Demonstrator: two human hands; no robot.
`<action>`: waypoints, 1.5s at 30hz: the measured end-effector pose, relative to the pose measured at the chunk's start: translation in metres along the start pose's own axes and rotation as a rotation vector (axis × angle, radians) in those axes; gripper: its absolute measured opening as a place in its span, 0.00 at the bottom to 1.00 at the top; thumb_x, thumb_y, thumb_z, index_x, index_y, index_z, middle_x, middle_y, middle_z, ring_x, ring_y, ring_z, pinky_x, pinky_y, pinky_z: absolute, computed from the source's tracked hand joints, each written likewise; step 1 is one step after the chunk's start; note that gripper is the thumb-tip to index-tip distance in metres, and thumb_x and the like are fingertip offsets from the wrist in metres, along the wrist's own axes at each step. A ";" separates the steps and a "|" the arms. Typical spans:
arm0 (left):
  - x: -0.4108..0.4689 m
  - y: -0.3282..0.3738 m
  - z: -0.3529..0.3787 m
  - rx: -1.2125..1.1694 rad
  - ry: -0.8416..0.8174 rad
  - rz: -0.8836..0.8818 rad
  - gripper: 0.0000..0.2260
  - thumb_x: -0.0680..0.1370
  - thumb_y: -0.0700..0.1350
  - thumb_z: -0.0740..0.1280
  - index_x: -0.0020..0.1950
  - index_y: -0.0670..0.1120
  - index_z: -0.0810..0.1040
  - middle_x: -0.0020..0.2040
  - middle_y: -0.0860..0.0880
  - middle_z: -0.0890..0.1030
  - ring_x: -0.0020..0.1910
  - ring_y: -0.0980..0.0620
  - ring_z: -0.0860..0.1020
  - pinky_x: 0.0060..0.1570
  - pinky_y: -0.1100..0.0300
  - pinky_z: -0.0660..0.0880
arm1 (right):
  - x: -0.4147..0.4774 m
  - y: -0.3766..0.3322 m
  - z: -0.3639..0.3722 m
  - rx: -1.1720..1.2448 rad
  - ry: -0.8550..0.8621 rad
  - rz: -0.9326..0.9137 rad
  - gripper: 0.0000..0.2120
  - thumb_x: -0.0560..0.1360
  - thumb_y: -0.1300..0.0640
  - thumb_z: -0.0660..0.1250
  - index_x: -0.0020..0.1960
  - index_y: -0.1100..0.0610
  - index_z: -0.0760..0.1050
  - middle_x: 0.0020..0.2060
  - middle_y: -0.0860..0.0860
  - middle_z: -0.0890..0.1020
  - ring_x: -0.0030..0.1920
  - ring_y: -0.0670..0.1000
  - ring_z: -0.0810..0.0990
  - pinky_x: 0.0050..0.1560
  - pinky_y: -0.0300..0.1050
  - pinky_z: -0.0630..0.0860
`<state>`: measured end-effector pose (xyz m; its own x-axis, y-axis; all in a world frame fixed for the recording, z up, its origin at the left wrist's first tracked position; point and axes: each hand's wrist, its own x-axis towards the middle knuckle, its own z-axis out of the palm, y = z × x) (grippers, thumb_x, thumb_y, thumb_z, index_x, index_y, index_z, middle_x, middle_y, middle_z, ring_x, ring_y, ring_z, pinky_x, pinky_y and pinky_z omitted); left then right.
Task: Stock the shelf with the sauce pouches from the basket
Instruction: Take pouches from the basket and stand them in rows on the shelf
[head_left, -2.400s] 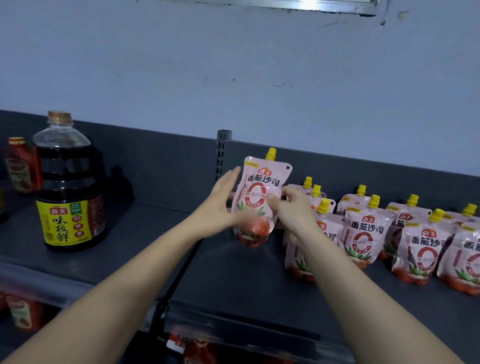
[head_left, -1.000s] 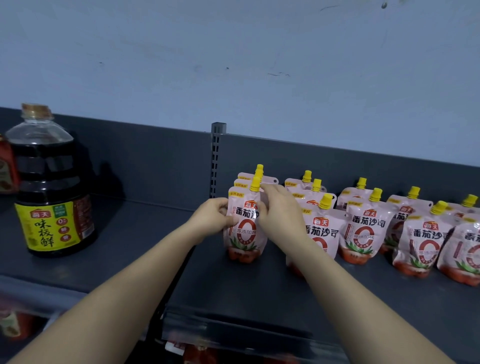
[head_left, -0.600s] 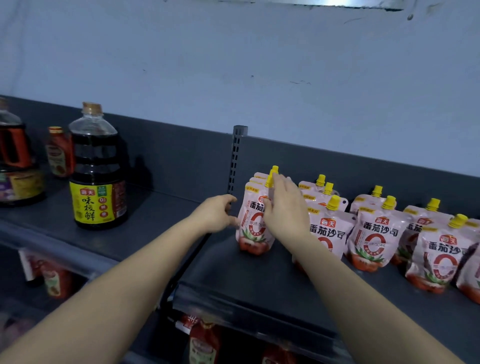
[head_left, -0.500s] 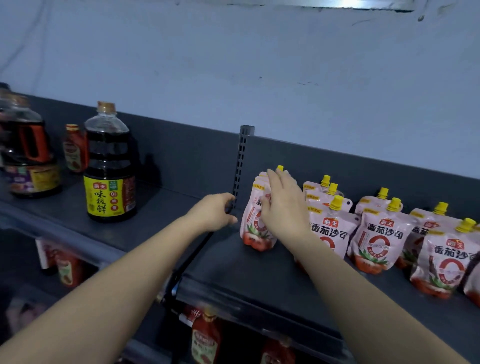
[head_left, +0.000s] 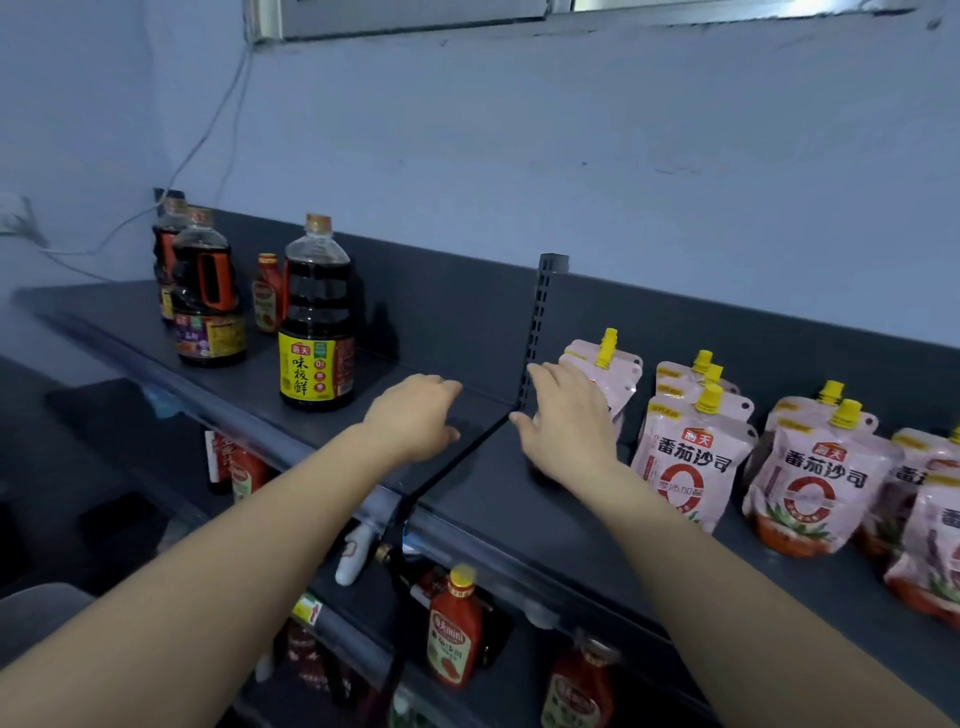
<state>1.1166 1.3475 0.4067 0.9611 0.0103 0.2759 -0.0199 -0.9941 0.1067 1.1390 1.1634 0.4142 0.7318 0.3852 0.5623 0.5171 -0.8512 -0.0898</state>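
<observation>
Head view: my right hand (head_left: 566, 423), fingers straight and spread, sits at the front of the leftmost tomato sauce pouch (head_left: 605, 375), which stands at the shelf's (head_left: 519, 499) back edge beside the upright (head_left: 540, 322). My left hand (head_left: 415, 415) is loosely curled, empty. Pouches judged light, soft, easily toppled; grip both sides below the yellow spout (head_left: 607, 347). Basket not in view.

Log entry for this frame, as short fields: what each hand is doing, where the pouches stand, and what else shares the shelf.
left hand: loosely curled over the shelf, holding nothing
right hand: fingers relaxed, in front of the leftmost pouch stack; contact unclear
sauce pouches: upright in rows on the shelf's right section
soy sauce bottle: upright on the left section
basket: not in view
</observation>
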 end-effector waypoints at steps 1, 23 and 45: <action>0.000 0.003 0.000 -0.001 -0.001 0.005 0.24 0.76 0.52 0.68 0.68 0.45 0.68 0.65 0.46 0.73 0.66 0.45 0.69 0.61 0.45 0.72 | 0.002 0.006 -0.002 -0.033 0.009 0.018 0.23 0.75 0.50 0.68 0.66 0.59 0.70 0.62 0.55 0.76 0.66 0.57 0.69 0.64 0.51 0.65; 0.083 0.071 0.053 -0.695 -0.267 -0.028 0.24 0.71 0.39 0.74 0.58 0.54 0.65 0.62 0.44 0.77 0.53 0.48 0.77 0.56 0.50 0.76 | 0.045 0.074 -0.005 -0.510 -0.210 0.313 0.12 0.74 0.56 0.62 0.58 0.56 0.74 0.56 0.56 0.79 0.64 0.59 0.69 0.68 0.57 0.57; 0.092 0.064 0.075 -0.876 -0.234 0.128 0.25 0.69 0.35 0.74 0.62 0.51 0.73 0.53 0.54 0.82 0.52 0.55 0.80 0.53 0.55 0.79 | 0.056 0.080 -0.016 -0.380 -0.206 0.267 0.11 0.76 0.54 0.66 0.35 0.53 0.72 0.29 0.46 0.69 0.41 0.53 0.72 0.66 0.53 0.58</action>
<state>1.2239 1.2766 0.3676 0.9665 -0.2118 0.1450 -0.2402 -0.5473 0.8017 1.2146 1.1114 0.4519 0.9086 0.1665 0.3831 0.1304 -0.9843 0.1188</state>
